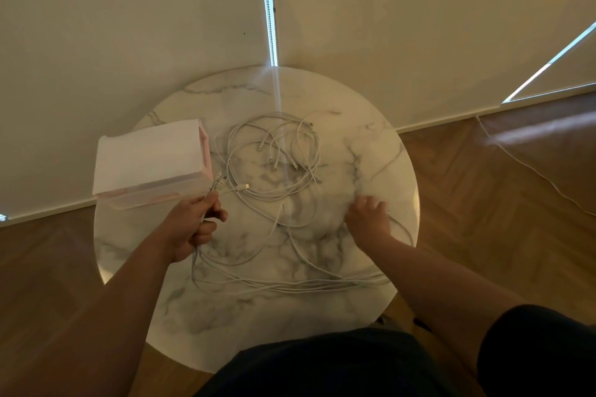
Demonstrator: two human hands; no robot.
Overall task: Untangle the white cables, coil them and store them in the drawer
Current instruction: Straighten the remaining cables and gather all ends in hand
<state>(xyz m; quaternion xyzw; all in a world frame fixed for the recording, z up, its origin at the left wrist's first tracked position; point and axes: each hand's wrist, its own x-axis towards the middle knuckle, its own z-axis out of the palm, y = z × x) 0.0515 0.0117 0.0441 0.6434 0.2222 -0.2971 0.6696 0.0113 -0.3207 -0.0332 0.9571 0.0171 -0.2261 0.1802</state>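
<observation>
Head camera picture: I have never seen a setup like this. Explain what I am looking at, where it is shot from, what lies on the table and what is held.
There is no machine here. A person wears one wide-angle camera on the head, looking down at their own two bare arms; that is the only view. In front stands a round marble table. On it lie tangled white cables, and at its left edge a white drawer box with pink trim. The left hand has its grip closed round a bundle of cable ends, with plugs sticking out above the fist. The right hand rests on the table's right side by a cable; it is blurred, so whether it holds anything cannot be told.
</observation>
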